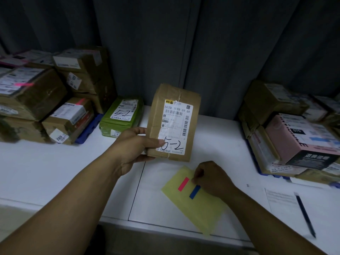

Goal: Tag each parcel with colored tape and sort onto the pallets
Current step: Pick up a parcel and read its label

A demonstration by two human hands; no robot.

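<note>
Two hands are in view over a white table (pixel 55 172). The reference point is the yellow sheet (pixel 195 208), which lies flat near the table's front edge.

The left hand (pixel 136 150) is up and to the left of the sheet. It grips a brown parcel (pixel 174 122) by its lower left corner, with the thumb across the label face and the fingers curled behind. The parcel is held upright, clear of the table, directly beyond the sheet. Its white label carries a handwritten "5-2".

The right hand (pixel 211 178) rests on the sheet's upper right part. Its fingers are curled and the tips are together on the sheet, between a pink tape strip (pixel 183 184) and a blue tape strip (pixel 194 191). It cannot be determined whether they pinch either strip. Both strips lie on the sheet's upper half, pink to the left of blue.

A green parcel (pixel 121 116), also marked "5-2", lies on the table beyond and left of the sheet. Further left is a stack of brown parcels (pixel 36 96), several with pink tape. To the right of the sheet lie a white paper (pixel 281 201) and a pen (pixel 304 215). Beyond them is a second stack (pixel 266 111) that includes a pink box (pixel 301 142).
</note>
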